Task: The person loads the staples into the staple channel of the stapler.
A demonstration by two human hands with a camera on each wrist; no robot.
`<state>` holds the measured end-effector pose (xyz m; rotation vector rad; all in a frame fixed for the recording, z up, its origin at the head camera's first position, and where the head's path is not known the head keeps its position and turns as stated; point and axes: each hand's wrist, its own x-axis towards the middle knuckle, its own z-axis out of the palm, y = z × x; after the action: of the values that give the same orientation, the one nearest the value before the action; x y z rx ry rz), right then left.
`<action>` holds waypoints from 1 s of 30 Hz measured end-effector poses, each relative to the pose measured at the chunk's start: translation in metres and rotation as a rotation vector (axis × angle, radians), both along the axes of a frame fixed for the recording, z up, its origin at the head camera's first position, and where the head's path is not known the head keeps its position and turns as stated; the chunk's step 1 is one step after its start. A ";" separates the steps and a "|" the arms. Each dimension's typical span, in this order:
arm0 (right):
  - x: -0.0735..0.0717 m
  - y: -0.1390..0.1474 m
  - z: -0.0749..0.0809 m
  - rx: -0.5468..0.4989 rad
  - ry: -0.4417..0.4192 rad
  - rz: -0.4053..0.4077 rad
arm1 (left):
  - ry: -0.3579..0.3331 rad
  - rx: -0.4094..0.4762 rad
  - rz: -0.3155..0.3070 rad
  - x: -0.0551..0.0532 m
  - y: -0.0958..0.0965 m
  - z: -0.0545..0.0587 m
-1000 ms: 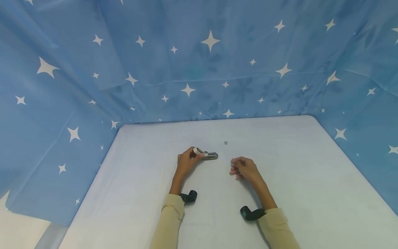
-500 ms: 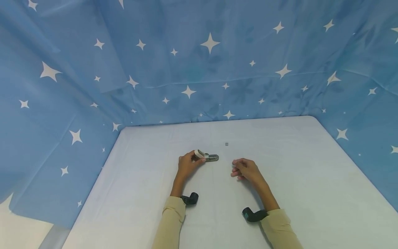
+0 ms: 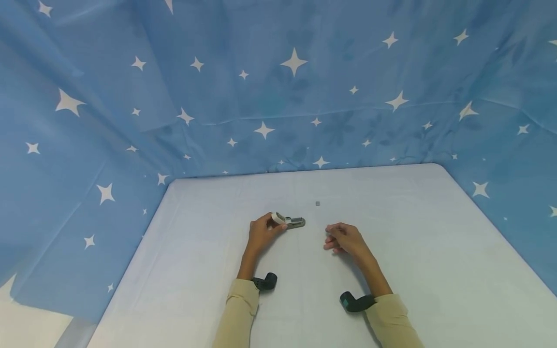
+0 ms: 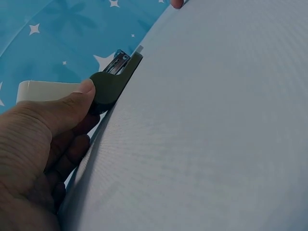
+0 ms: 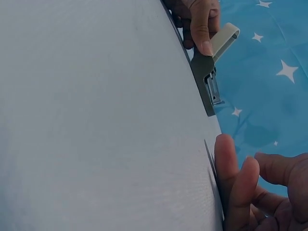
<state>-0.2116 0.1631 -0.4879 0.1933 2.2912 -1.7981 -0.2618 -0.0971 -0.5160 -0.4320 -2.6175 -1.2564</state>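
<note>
On the table (image 3: 300,285), the stapler (image 3: 296,222) points rightward, long axis crosswise, left grip (image 3: 262,235) pinching it, right grip (image 3: 346,239) half-curled, hold unclear.

The stapler (image 3: 296,223) has a matt plastic body (image 4: 105,94), a smooth plastic lever (image 4: 48,90) and a shiny metal rail (image 4: 117,63). The small block (image 3: 317,203) looks like dull metal. The tabletop (image 3: 370,203) is smooth and matt, with a fine weave like cloth. The curtain (image 3: 278,96) is creased cloth with a soft sheen, the sleeves (image 3: 237,309) rumpled matt cloth, the wrist cameras (image 3: 351,302) matt plastic
</note>
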 end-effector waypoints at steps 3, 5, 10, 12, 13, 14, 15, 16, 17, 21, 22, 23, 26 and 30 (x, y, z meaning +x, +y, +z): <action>-0.002 0.000 -0.005 0.022 -0.008 -0.017 | 0.000 -0.010 -0.003 0.001 0.000 -0.002; -0.002 0.000 -0.006 0.029 -0.014 -0.024 | 0.001 -0.018 -0.002 0.001 0.000 -0.002; -0.007 0.000 -0.004 0.026 -0.036 -0.007 | -0.004 -0.009 -0.009 0.000 -0.002 -0.002; -0.011 0.000 0.000 0.037 -0.048 -0.004 | -0.010 0.004 -0.023 -0.001 -0.002 -0.001; -0.014 0.000 0.001 0.045 -0.053 -0.007 | -0.011 0.006 -0.032 -0.001 -0.003 0.000; -0.017 -0.001 0.003 0.055 -0.057 -0.006 | -0.009 0.007 -0.041 -0.001 -0.002 0.000; -0.021 -0.002 0.004 0.063 -0.067 -0.016 | -0.012 0.006 -0.046 -0.001 -0.003 0.001; -0.026 -0.002 0.005 0.078 -0.066 -0.017 | -0.011 0.002 -0.048 -0.002 -0.003 0.002; -0.032 -0.003 0.006 0.093 -0.060 -0.026 | -0.011 0.005 -0.052 -0.003 -0.003 0.002; -0.059 -0.008 0.009 0.117 -0.028 -0.058 | -0.011 0.001 -0.042 -0.005 -0.004 0.002; -0.066 -0.009 0.009 0.127 -0.011 -0.064 | -0.007 0.002 -0.040 -0.005 -0.004 0.002; -0.073 -0.011 0.009 0.132 0.007 -0.069 | -0.002 -0.001 -0.039 -0.006 -0.004 0.001; -0.091 -0.014 0.007 0.186 0.062 -0.056 | 0.005 -0.012 -0.039 -0.006 -0.005 0.000; -0.105 -0.019 0.004 0.356 0.130 -0.036 | -0.012 -0.021 -0.050 -0.004 -0.004 0.000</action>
<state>-0.3165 0.1440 -0.4842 0.1807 2.7034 -1.4418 -0.2661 -0.1015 -0.5157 -0.4981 -2.6484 -1.2512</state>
